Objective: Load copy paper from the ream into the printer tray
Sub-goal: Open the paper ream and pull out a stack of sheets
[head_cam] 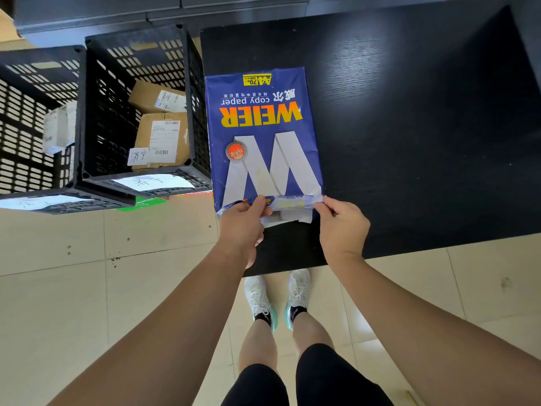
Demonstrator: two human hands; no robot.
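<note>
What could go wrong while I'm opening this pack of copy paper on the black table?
1. Both hands, left hand and right hand, pinch the end flap of the blue ream; a sharp tug might tear the wrapper unevenly or crease the sheets inside.
2. The ream lies near the left edge of the black table, beside the crates; pulling sideways could slide it off.

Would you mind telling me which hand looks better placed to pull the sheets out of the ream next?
Probably the right hand: it pinches the flap's corner right beside the white paper showing at the ream's open end. The left hand grips the wrapper's other end, so it can steady the pack.
</note>
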